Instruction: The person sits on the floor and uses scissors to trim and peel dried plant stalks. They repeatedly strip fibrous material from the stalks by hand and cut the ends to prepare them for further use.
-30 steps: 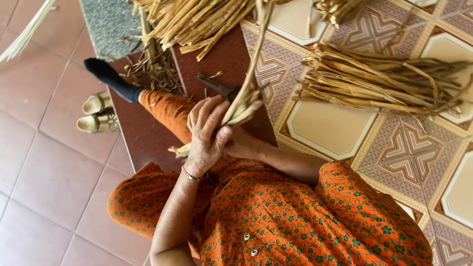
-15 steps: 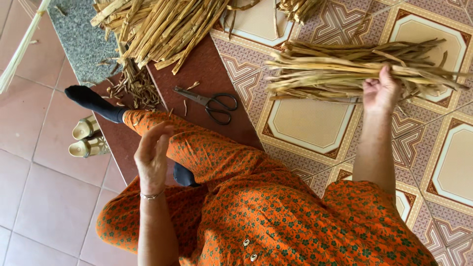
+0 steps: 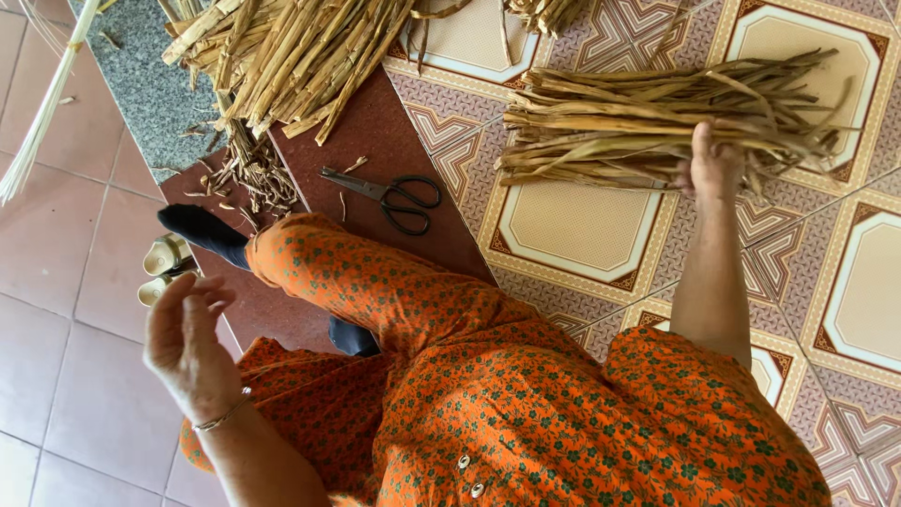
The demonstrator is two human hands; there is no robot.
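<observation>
Change since a second ago: both hands were together over the lap on a strip of dried leaf. They have now parted, and that strip is no longer in either hand.

Right hand [image 3: 715,169]: stretched out across the patterned tiled floor [image 3: 572,221] to the bundle of dried strips [image 3: 610,122], where it already was half a second ago. It lies on the bundle's near edge, thumb up and fingers tucked in among the strips. Whether they have closed on any of them cannot be told.

Left hand [image 3: 188,333]: lifted beside the knee, palm up, fingers loosely spread, holding nothing. Thin bracelet [image 3: 221,416] at the wrist.

Scissors [image 3: 394,192]: lying alone on the dark red ledge [image 3: 375,141], blades closed, well apart from both hands. Judged set aside for the moment.

Surroundings: a larger pile of stalks [image 3: 282,47] at the far end of the ledge, with short trimmings [image 3: 249,174] scattered just below it. A pair of pale sandals [image 3: 164,268] stands on the plain floor by the foot.
</observation>
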